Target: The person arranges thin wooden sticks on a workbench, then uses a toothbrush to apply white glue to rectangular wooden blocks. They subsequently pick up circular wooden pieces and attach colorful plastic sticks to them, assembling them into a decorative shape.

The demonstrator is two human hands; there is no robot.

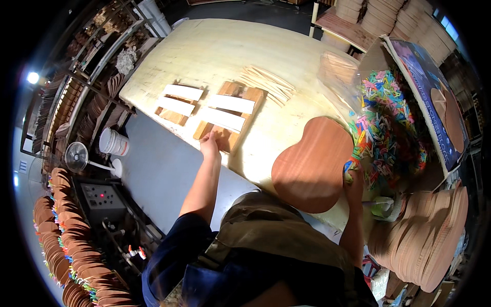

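My left hand (210, 147) is closed at the near edge of a wooden block frame (244, 125) that has two white strips (231, 104) across it. Left of it lies a similar wooden frame (175, 115), also bearing two pale strips. A brown guitar-shaped wooden board (312, 166) lies flat by the table's front edge. At its right edge is my right hand (353, 183), fingers curled round several small coloured plastic clips (350, 166). More such clips (384, 123) are heaped just beyond that hand, in an open cardboard box (434, 148).
Thin pale wooden strips (267, 84) lie on the table (220, 46), others in a clear plastic bag (337, 71). Stacked wooden boards (424, 230) stand at right. Clipped wooden pieces (76, 240), a control box (102, 197), a fan (76, 156) and a white bucket (113, 141) are at left.
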